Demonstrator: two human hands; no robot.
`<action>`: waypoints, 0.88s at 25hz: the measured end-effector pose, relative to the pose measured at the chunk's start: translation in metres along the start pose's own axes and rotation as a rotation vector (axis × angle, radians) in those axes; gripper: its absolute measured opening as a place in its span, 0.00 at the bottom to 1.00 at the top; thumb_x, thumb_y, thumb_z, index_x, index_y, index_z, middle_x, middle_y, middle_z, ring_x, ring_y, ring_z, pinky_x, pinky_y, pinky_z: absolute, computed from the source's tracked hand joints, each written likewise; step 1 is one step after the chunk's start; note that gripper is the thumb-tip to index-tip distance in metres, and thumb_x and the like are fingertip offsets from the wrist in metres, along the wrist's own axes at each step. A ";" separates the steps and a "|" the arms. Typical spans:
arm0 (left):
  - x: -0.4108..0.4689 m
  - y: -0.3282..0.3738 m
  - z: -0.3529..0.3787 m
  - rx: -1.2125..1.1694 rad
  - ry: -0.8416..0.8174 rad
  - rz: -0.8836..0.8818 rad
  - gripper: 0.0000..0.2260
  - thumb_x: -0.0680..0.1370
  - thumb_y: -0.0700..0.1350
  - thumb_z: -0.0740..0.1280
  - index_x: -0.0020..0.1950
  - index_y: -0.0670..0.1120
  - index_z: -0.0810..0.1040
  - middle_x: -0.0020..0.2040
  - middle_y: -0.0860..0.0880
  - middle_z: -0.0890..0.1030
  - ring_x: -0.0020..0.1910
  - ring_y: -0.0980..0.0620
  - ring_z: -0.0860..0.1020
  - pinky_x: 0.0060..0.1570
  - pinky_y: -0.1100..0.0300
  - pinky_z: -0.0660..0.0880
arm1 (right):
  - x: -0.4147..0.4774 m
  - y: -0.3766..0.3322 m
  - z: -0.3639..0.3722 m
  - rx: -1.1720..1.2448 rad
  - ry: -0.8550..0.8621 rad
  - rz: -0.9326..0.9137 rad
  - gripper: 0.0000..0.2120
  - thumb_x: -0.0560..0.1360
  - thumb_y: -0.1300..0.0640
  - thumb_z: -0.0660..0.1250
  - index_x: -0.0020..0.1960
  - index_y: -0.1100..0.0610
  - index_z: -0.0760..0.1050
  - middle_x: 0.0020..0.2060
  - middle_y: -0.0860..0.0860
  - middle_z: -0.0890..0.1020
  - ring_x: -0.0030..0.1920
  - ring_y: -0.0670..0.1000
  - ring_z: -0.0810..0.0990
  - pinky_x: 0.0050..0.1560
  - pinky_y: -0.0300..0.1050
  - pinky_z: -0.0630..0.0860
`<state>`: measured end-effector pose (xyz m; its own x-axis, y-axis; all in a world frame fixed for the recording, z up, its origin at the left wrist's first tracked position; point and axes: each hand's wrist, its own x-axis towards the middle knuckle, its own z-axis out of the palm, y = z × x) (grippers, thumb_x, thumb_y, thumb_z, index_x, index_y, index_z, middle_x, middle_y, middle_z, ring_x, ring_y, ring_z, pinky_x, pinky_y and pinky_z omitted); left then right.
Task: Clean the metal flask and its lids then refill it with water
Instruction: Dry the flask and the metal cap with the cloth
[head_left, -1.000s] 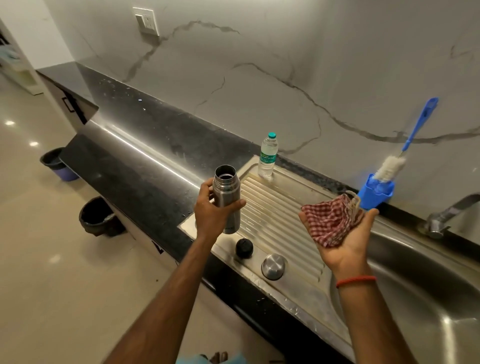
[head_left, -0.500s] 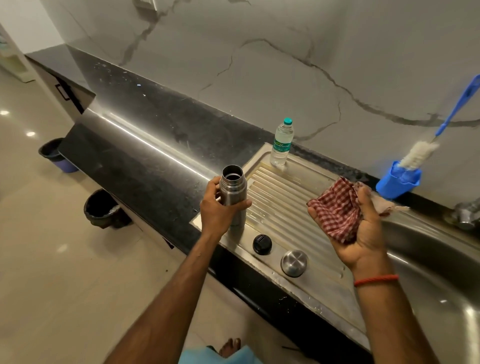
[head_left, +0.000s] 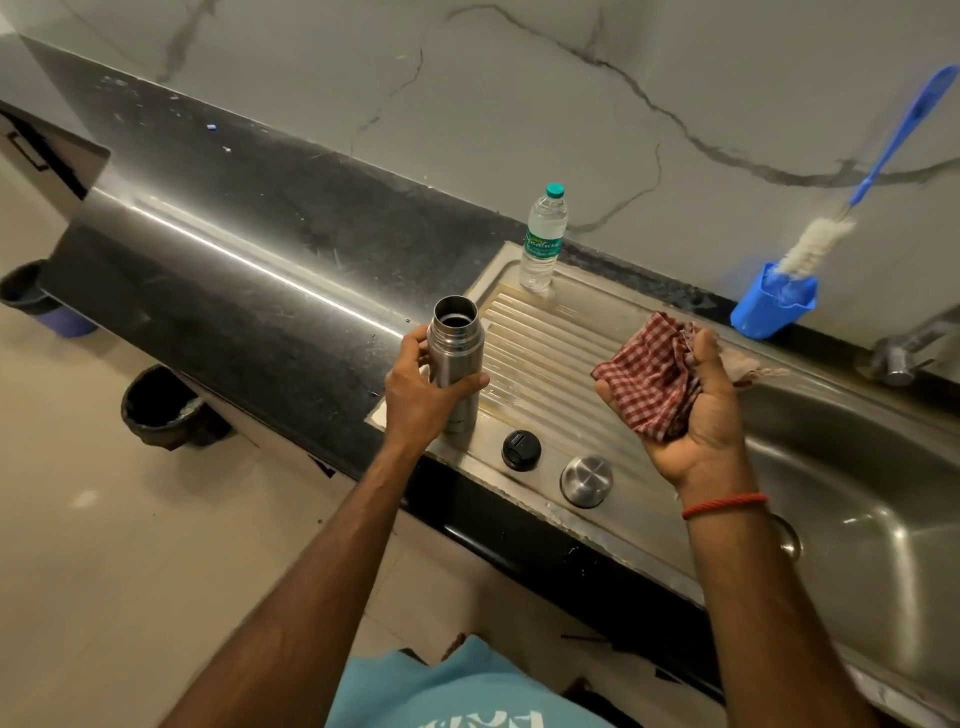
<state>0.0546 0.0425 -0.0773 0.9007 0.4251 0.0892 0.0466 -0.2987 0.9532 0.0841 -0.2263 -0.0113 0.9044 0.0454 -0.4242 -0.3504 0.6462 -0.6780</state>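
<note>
- Lowered since a second ago: the left hand brings the flask down from mid-air to the near left corner of the drainboard. Whether the base touches the steel cannot be told.
- Left hand grip: fingers behind the body, thumb across the front, wrapped firmly. The flask stands upright with its mouth open and no lid on.
- Right hand also changes. A second ago the checked cloth lay on an open palm; now the thumb folds over it and the fingers curl up, bunching the cloth in a loose clutch.
- Black lid and steel lid sit side by side on the front strip of the drainboard, just right of the flask and apart from both hands.
- Judgement: wiping is in hand or about to start. With the flask steadied low and the cloth gathered, the outside of the flask is the likely next surface.
- Farther back, a capped water bottle stands at the drainboard's rear corner, probably the refill source.
- Beyond it, a bottle brush leans in a blue cup against the wall.
</note>
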 end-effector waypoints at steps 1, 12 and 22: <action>0.000 -0.001 -0.001 0.002 -0.010 0.004 0.34 0.66 0.46 0.83 0.67 0.53 0.70 0.55 0.66 0.74 0.54 0.66 0.74 0.52 0.74 0.70 | -0.001 0.001 0.000 0.005 0.005 -0.003 0.28 0.77 0.42 0.68 0.71 0.54 0.71 0.64 0.60 0.79 0.62 0.66 0.79 0.55 0.65 0.80; -0.051 -0.062 0.003 0.107 -0.072 0.355 0.16 0.79 0.60 0.68 0.47 0.46 0.76 0.41 0.51 0.79 0.37 0.53 0.78 0.36 0.46 0.79 | -0.014 0.011 -0.012 0.050 0.061 -0.001 0.28 0.76 0.40 0.68 0.70 0.54 0.73 0.63 0.60 0.80 0.62 0.66 0.79 0.56 0.69 0.78; -0.052 -0.045 0.046 0.514 -0.497 0.154 0.32 0.66 0.63 0.79 0.61 0.54 0.68 0.63 0.55 0.70 0.52 0.52 0.79 0.53 0.51 0.80 | -0.039 0.009 -0.011 0.031 0.118 -0.087 0.20 0.78 0.45 0.67 0.65 0.54 0.76 0.58 0.57 0.84 0.59 0.61 0.82 0.55 0.68 0.79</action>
<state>0.0253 -0.0057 -0.1384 0.9974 -0.0551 -0.0466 -0.0093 -0.7389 0.6737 0.0434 -0.2309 -0.0073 0.8953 -0.1004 -0.4339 -0.2628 0.6674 -0.6968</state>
